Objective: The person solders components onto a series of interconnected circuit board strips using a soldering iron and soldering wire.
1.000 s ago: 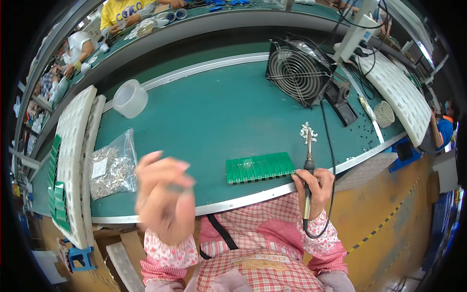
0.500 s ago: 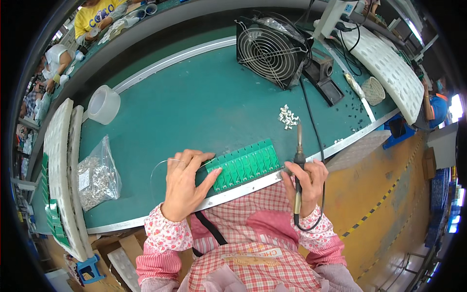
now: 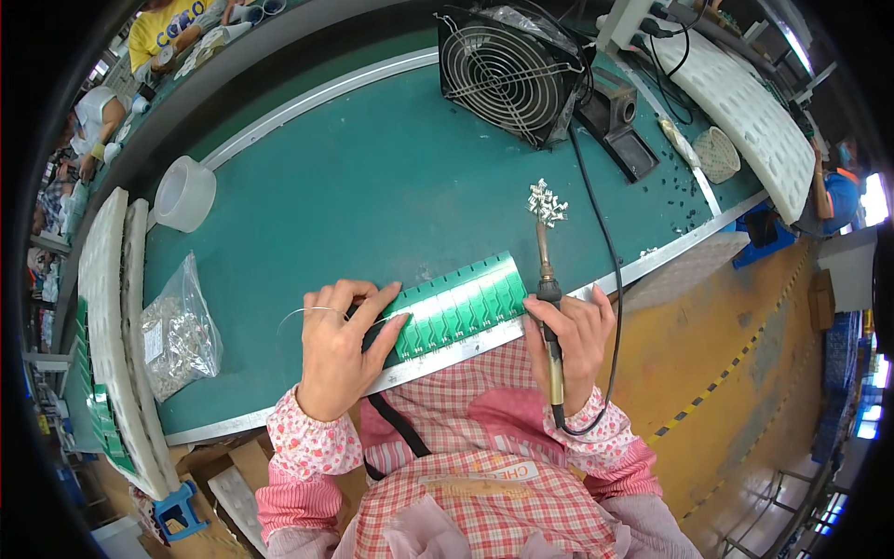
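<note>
A green panel of joined circuit boards (image 3: 458, 306) lies along the near table edge, with small metal parts along its near side. At its left end is my left hand (image 3: 337, 347), fingers closed around a thin solder wire (image 3: 321, 308) that loops out to the left; thumb and forefinger touch the panel. My right hand (image 3: 575, 340) grips a soldering iron (image 3: 549, 291), its tip pointing away from me. That hand's forefinger and thumb are at the panel's right end. Beyond the iron's tip lies a pile of small white connectors (image 3: 548, 201).
A black fan (image 3: 507, 79) and an iron stand (image 3: 616, 130) are at the back right. To the left stand a clear plastic tub (image 3: 185, 194), a bag of small parts (image 3: 182, 335) and upright foam trays (image 3: 101, 279). The iron's cord (image 3: 605, 233) crosses the right side.
The panel now catches a bright reflection and looks tilted differently. The soldering iron has shifted left and its tip now appears closer to the connectors. The whole view has moved slightly.
</note>
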A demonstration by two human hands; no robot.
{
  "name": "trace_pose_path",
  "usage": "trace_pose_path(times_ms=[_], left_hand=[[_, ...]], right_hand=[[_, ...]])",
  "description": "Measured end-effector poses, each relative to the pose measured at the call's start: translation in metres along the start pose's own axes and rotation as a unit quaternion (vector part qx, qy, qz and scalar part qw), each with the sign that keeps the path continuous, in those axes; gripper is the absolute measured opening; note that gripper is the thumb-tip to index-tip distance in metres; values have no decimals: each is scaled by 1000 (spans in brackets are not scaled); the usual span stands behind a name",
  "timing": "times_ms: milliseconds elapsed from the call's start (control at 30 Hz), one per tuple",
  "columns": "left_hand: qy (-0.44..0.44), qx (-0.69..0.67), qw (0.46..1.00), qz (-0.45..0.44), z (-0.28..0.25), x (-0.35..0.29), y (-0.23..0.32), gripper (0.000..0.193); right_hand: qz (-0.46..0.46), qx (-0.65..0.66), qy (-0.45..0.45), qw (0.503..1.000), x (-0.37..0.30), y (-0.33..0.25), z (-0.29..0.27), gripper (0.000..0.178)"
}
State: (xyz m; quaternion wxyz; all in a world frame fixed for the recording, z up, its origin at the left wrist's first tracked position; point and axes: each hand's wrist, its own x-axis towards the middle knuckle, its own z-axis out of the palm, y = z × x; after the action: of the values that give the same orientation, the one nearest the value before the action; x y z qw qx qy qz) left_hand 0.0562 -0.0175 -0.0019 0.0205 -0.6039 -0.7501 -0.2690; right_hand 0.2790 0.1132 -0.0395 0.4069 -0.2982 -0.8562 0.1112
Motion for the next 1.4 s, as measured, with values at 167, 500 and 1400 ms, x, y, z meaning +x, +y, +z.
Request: trace_pose_path(times_ms=[167,500,1400], left_hand=[[26,-7,1000,4,0,-2,1,37],[62,7,998,22,-13,1,14,28],[-30,-195,978,69,12,11,79,21]], right_hand=[[4,-2,-5,1000,-3,0,0,38],[-5,4,-17,1000,-3,5,-24,34],[58,284,-120,949,10,14,-52,21]])
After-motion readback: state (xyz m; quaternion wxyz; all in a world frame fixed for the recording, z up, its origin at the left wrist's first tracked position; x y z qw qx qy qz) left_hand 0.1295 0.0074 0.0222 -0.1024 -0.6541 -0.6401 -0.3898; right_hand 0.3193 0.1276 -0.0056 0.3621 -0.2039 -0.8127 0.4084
